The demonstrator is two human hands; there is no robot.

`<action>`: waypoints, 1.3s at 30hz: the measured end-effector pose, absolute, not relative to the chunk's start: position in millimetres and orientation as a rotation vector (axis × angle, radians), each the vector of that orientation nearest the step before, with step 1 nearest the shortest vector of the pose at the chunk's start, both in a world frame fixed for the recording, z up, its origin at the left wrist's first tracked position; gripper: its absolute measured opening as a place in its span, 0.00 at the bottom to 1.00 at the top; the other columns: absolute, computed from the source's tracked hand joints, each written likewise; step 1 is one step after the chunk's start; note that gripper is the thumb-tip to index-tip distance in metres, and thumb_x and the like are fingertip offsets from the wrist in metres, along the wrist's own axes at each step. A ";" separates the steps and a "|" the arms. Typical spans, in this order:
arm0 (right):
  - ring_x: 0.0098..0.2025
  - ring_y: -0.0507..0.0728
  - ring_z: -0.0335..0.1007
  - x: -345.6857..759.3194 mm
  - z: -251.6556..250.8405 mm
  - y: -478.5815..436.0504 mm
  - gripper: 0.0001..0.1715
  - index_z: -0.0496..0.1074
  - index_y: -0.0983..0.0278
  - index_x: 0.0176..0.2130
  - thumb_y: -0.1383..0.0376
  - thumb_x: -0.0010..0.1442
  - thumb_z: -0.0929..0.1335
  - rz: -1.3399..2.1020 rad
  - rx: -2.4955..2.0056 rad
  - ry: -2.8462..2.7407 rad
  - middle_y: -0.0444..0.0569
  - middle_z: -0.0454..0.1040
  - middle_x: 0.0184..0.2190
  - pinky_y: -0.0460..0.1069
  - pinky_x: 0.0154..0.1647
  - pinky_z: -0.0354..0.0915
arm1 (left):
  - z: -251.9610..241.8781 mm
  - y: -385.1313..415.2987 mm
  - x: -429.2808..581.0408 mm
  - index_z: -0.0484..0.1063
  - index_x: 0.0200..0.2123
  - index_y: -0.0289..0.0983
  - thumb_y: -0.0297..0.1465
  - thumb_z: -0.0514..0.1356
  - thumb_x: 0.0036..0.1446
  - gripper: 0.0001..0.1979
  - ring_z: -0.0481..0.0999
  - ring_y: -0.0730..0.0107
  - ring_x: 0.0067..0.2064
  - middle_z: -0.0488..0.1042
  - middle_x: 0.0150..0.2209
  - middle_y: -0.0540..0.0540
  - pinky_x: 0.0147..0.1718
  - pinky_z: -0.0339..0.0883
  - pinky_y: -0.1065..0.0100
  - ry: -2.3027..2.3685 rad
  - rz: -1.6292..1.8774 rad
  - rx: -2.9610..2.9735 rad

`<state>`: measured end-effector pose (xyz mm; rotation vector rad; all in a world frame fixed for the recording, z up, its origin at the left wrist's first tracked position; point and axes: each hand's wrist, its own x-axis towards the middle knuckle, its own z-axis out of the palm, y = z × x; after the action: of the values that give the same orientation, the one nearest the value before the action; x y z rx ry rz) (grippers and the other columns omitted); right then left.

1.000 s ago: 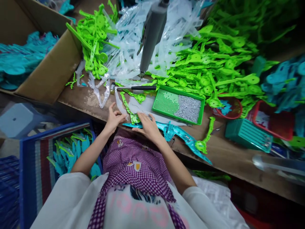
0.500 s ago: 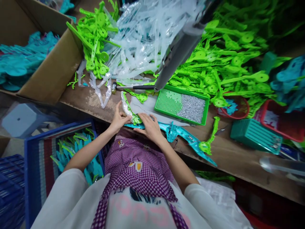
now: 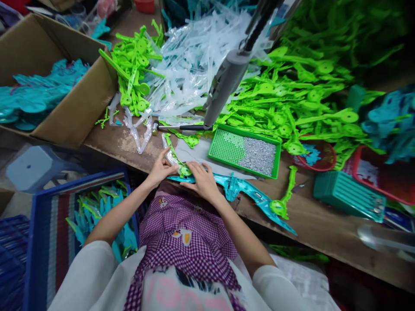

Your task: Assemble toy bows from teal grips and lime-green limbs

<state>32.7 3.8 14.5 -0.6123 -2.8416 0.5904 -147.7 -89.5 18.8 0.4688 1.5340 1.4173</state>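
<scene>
At the bench edge lies a long turquoise bow-shaped plastic piece point(image 3: 257, 194). On its left end sits a lime-green plastic part point(image 3: 184, 169) with a clear plastic piece point(image 3: 167, 155) alongside. My left hand point(image 3: 159, 169) grips the clear piece and the green part from the left, thumb and fingers closed round them. My right hand point(image 3: 202, 181) is curled over the turquoise piece, fingertips at the green part's lower end and thumb on the near side. What lies under its palm is hidden. A second lime-green part point(image 3: 285, 196) rests across the turquoise piece's right end.
Behind the hands are a hammer point(image 3: 181, 127), a green tray point(image 3: 210, 153) of small metal pieces and a hanging grey tool point(image 3: 223, 86). Piles of clear parts point(image 3: 194, 56) and green parts point(image 3: 275, 93) lie farther back. A cardboard box point(image 3: 76, 101) stands left, a red basket point(image 3: 330, 157) right.
The camera view has shifted slightly, so the bench sits lower in the picture. The hanging tool appears farther left. Both hands keep nearly the same hold on the parts.
</scene>
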 end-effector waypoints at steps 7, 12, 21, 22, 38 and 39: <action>0.63 0.65 0.62 32.2 16.6 4.3 0.41 0.60 0.68 0.64 0.44 0.63 0.62 0.630 -0.627 -2.849 0.62 0.67 0.61 0.62 0.65 0.50 | 21.1 -93.9 -144.7 0.54 0.65 0.42 0.35 0.76 0.36 0.54 0.75 0.74 0.28 0.70 0.28 0.55 0.31 0.76 0.69 1.479 1.508 0.385; 0.63 0.65 0.61 32.3 17.3 4.1 0.41 0.59 0.67 0.64 0.45 0.63 0.63 0.623 -0.620 -2.839 0.62 0.67 0.61 0.62 0.64 0.50 | 22.0 -93.9 -143.7 0.52 0.66 0.40 0.35 0.76 0.36 0.56 0.75 0.75 0.27 0.70 0.28 0.56 0.33 0.76 0.68 1.489 1.465 0.423; 0.61 0.65 0.63 33.5 14.6 6.5 0.40 0.61 0.69 0.63 0.45 0.64 0.61 0.639 -0.593 -2.812 0.62 0.68 0.60 0.61 0.63 0.52 | 24.6 -95.4 -154.3 0.57 0.66 0.37 0.39 0.71 0.46 0.46 0.74 0.68 0.27 0.68 0.26 0.54 0.34 0.73 0.63 1.839 1.114 0.891; 0.61 0.64 0.64 33.7 14.6 6.7 0.40 0.61 0.69 0.63 0.45 0.64 0.61 0.645 -0.587 -2.811 0.62 0.68 0.60 0.61 0.63 0.53 | 25.8 -96.7 -157.1 0.60 0.65 0.38 0.40 0.70 0.48 0.42 0.76 0.64 0.31 0.71 0.29 0.50 0.38 0.73 0.60 1.930 1.042 1.006; 0.63 0.63 0.63 35.3 13.7 8.7 0.42 0.60 0.66 0.64 0.44 0.61 0.64 0.703 -0.554 -2.822 0.61 0.68 0.61 0.62 0.64 0.53 | 11.8 -72.7 -183.8 0.73 0.49 0.37 0.41 0.66 0.49 0.25 0.50 0.38 0.69 0.51 0.68 0.34 0.65 0.47 0.43 2.256 0.642 1.725; 0.63 0.63 0.63 36.2 13.7 8.8 0.41 0.59 0.66 0.64 0.45 0.62 0.64 0.712 -0.557 -2.831 0.61 0.67 0.61 0.62 0.64 0.53 | 13.6 -71.0 -183.4 0.73 0.50 0.38 0.41 0.67 0.48 0.25 0.51 0.38 0.68 0.51 0.68 0.34 0.65 0.48 0.43 2.264 0.618 1.727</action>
<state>36.2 8.8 13.7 -0.5566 -2.8311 0.7118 -183.4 -71.0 13.6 1.7267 2.2637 0.6184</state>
